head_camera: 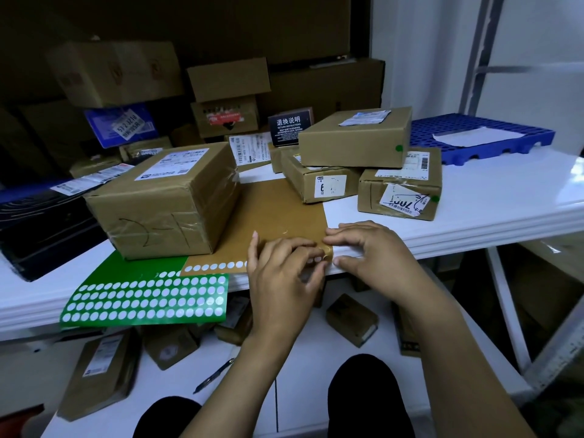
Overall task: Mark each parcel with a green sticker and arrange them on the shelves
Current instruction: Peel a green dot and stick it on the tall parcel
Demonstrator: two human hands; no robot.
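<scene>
Sticker sheets lie nearest me at the table's (474, 216) front edge: a glossy green sheet (126, 273), nearly all its round dots gone and showing white, and a matte brown sheet (278, 213) overlapping it. My left hand (284, 273) and right hand (376, 251) meet at the brown sheet's near corner, fingertips pressed together and picking at a dot there; whether one is lifted I cannot tell. Left of them the big box (164, 197), taped cardboard with pen marks, shows no green dot. Farther right, the top box (354, 137) of a stack and the low box (399, 184) each carry one. I judge marking partly done. More cartons wait behind; no shelving is seen done.
</scene>
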